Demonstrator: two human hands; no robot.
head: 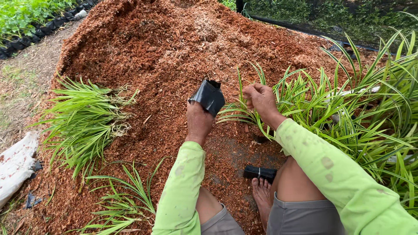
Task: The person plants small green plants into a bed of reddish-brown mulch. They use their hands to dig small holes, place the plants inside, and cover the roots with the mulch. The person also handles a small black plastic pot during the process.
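Near the centre of the frame, the left hand (199, 122) is clamped on a small black plastic nursery bag (209, 96), gripping it from below so its open mouth tilts up and away, toward the big heap of reddish-brown coconut-husk mulch (174, 48) that fills the upper middle. Just to the right of it, the right hand (260, 99) is drawn together, fingertips pinched on what looks like a bit of husk or a plant base; what exactly it pinches is too small to tell. The two hands sit near each other but apart, the bag mouth turned toward the pinching hand, as suits feeding something into it.

Both arms wear light green long sleeves (339, 174). At the bottom centre, a bare foot (262, 191) rests on the mulch, and just above its toes lies a tied bundle of folded black bags (259, 173), within easy reach.

Left of centre, a pile of bare-rooted green seedlings (85, 119) lies flat on the mulch, roots pointing right toward the person. More loose shoots (124, 196) lie at lower left. Along the right edge stands a dense mass of striped green-and-cream plants (370, 113). A white sack (15, 163) lies at the left edge, and black shade netting (331, 17) runs across the upper right.
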